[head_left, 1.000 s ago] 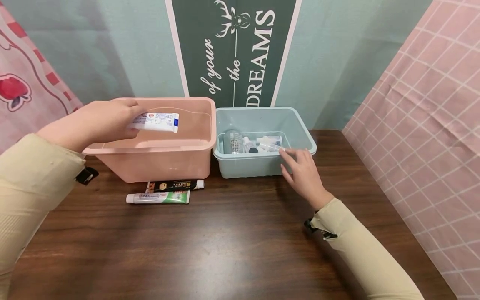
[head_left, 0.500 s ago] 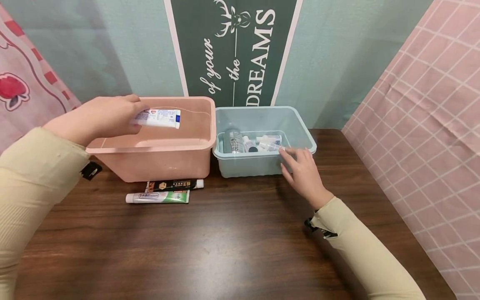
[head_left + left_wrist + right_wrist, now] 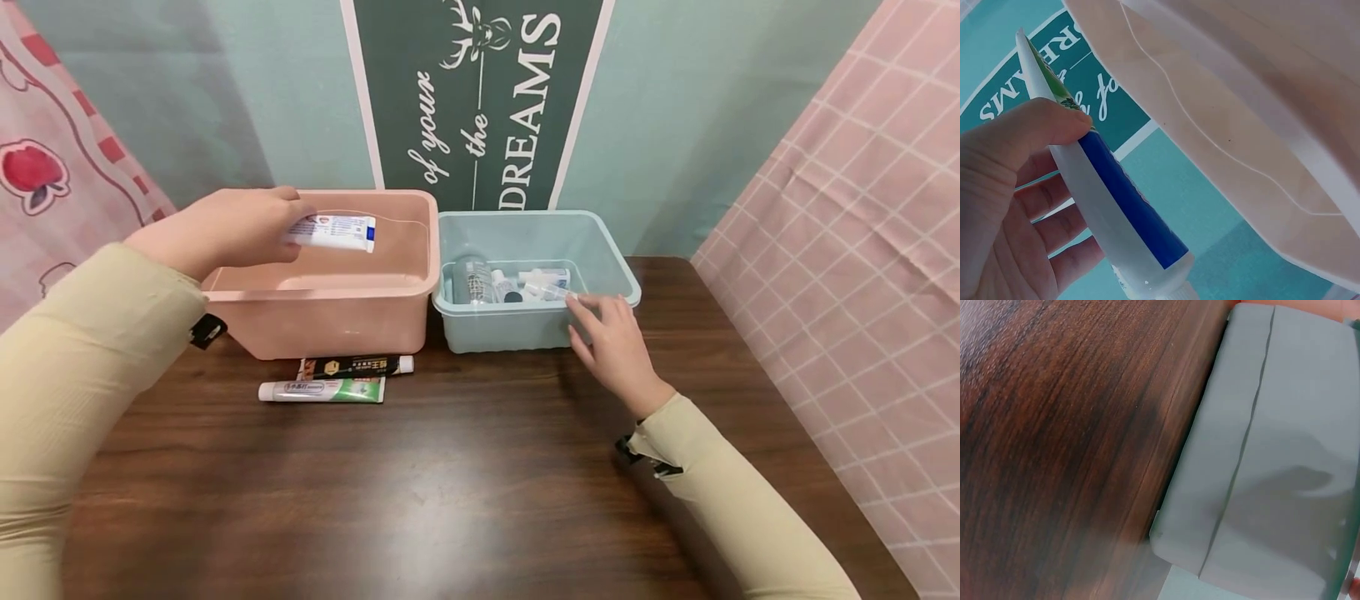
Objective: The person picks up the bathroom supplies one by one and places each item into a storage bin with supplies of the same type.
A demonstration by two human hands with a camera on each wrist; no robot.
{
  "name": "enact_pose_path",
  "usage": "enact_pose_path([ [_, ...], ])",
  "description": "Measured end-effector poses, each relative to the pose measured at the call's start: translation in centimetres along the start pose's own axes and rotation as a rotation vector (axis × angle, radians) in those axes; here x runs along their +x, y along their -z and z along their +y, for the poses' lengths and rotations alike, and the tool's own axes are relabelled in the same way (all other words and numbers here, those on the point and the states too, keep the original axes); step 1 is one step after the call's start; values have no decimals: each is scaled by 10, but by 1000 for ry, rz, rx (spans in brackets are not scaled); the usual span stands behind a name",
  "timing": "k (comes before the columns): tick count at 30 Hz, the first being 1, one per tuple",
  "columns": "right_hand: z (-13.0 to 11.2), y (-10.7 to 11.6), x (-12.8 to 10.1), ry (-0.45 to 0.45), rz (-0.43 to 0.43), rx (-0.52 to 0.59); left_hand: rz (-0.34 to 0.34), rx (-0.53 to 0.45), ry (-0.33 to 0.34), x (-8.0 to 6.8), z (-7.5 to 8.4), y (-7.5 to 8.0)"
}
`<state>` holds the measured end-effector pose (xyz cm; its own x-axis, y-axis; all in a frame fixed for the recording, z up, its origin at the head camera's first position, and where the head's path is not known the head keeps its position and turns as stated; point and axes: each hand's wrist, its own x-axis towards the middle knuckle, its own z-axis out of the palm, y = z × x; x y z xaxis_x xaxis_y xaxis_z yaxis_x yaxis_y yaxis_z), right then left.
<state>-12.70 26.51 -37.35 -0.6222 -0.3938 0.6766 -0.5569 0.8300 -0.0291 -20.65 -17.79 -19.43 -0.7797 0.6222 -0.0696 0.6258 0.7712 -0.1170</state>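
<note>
- Left hand (image 3: 225,227) grips a white toothpaste tube (image 3: 336,231) with a blue band, thumb on top and fingers curled beneath; the left wrist view shows the same grip.
- Tube is held roughly level above the open pink bin (image 3: 337,321), cap end pointing toward the bin's right side; it touches no wall of the bin.
- Right hand (image 3: 617,350) is well apart from the tube, at the front right corner of the light blue bin (image 3: 517,329). Fingers are straight and relaxed, tips at the bin's rim; it holds nothing.
- Blue bin contains a clear bottle (image 3: 472,281) and several small white containers (image 3: 543,282).
- The two bins stand side by side, touching or nearly so.
- Two further tubes lie on the surface (image 3: 450,483) just in front of the pink bin: a black one (image 3: 352,366) and, nearer the person, a green-and-white one (image 3: 322,390).
- Surface is dark wood grain.
- Behind: teal wall with a dark green banner (image 3: 480,92) lettered "DREAMS"; pink checked cloth (image 3: 847,250) at right, a patterned pink cloth (image 3: 52,183) at left.
</note>
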Motion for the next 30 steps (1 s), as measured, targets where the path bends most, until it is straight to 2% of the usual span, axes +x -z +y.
enact_pose_path([
  [9, -3, 4, 1, -7, -16, -5, 18, -2, -27, 8, 5, -4],
  [18, -3, 4, -1, -8, -14, -5, -25, -22, 32, 16, 5, -2],
  [30, -3, 3, -1, -8, -10, -4, -101, -16, 79, 25, 1, 2],
])
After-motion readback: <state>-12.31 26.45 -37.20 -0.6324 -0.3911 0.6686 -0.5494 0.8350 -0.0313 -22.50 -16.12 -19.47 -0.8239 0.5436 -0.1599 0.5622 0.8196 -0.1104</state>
